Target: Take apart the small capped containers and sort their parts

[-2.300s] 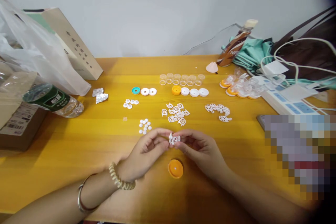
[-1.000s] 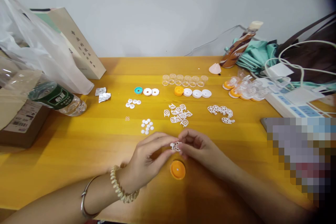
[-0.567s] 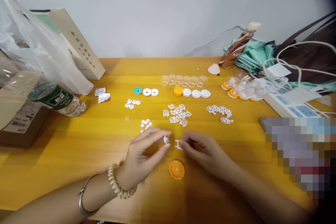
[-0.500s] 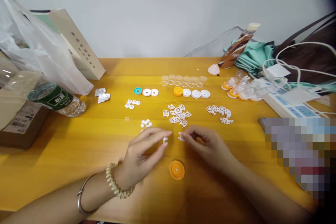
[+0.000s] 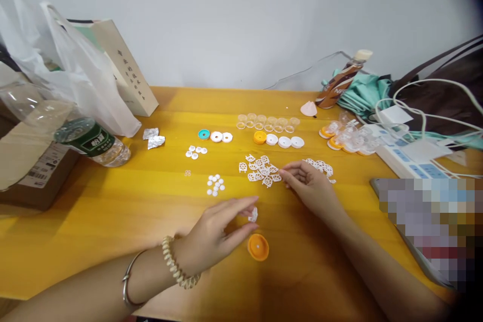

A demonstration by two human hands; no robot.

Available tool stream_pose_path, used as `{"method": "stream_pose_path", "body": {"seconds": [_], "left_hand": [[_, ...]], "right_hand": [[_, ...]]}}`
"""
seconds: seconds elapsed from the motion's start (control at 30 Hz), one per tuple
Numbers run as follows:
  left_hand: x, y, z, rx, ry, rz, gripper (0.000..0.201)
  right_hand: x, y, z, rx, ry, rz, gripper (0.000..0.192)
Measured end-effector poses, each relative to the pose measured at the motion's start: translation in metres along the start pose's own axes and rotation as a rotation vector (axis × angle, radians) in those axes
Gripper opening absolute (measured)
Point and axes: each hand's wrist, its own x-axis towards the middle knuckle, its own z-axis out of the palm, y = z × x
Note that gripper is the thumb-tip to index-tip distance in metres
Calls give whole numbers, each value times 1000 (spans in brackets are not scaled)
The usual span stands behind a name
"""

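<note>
A: Left hand (image 5: pixel 215 234), state?

B: Thumb and forefinger pinched on 1 small white piece (image 5: pixel 253 215), held just above the yellow table (image 5: pixel 113 211). An orange cap (image 5: pixel 258 247) lies directly near-right of that pinch, almost touching the thumb.

A: Right hand (image 5: pixel 311 186)?

B: Farther and to the right, well apart from the left. Fingertips curl together at the right edge of the pile of white cut-outs (image 5: pixel 260 171); whether they hold one, cannot tell.

A: Nearer hand to the cap?

B: Left. The pile lies far-left of the right fingertips.
</note>
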Motion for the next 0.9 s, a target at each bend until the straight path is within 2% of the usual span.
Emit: {"method": "stream_pose_path", "body": {"seconds": [0.1, 0.17, 0.27, 0.37, 0.57, 0.67, 0.73, 0.83, 0.9], "left_hand": [[1, 2, 3, -146, 15, -140, 40], [3, 3, 4, -252, 1, -225, 39], [6, 5, 5, -368, -10, -293, 35], [8, 6, 5, -438, -29, -345, 28], [6, 4, 9, -569, 13, -387, 23], [5, 3, 11, -616, 31, -371, 24], [5, 3, 10, -567, 36, -344, 23], [4, 5, 6, -407, 52, -291, 26], [3, 5, 5, -327, 33, -262, 28]], "right_hand": [[-11, -11, 3, 6, -5, -105, 24], [-23, -22, 8, -2, -110, -202, 21], [-41, -34, 15, 22, -339, -288, 23], [-49, -39, 20, 46, -414, -282, 25], [-48, -38, 20, 101, -422, -270, 13], [-47, -41, 21, 141, -431, -220, 9], [-42, -41, 17, 187, -424, -160, 12], [-24, -36, -2, 176, -305, -69, 16], [-9, -26, -22, 32, -155, -61, 19]]}}
